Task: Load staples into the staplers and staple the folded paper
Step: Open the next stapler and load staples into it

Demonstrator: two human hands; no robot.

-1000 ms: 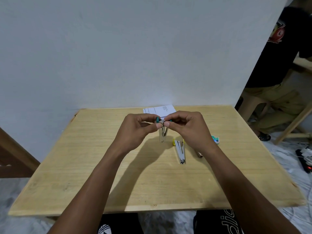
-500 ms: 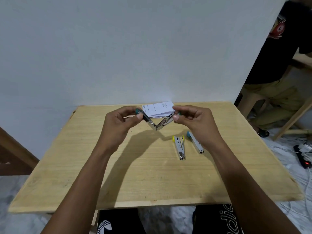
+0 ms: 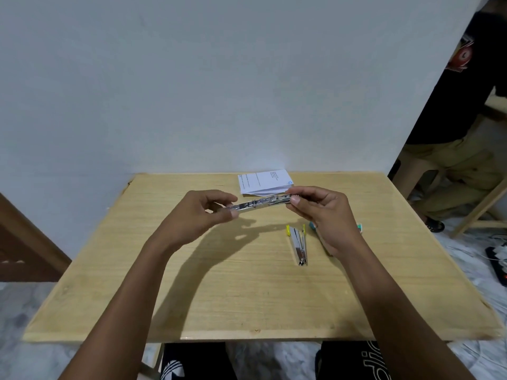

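Note:
A small metal stapler (image 3: 260, 203) is swung fully open into one nearly straight line above the table. My left hand (image 3: 200, 215) pinches its left end and my right hand (image 3: 323, 212) pinches its right end. The folded white paper (image 3: 264, 181) lies at the table's far edge, just behind the stapler. A second stapler with yellow tips (image 3: 299, 244) lies on the table in front of my right hand. A third stapler's blue tip (image 3: 312, 225) peeks out from under my right hand. A small teal staple box (image 3: 360, 227) shows at my right wrist.
The wooden table (image 3: 247, 297) stands against a white wall. To the right a person in dark clothes (image 3: 461, 111) sits on a chair. A power strip and cables (image 3: 496, 259) lie on the floor at the right. My knees show under the near edge.
The stapler was held shut and upright, then pulled into a V, and now its two arms are spread almost flat. My hands have moved apart.

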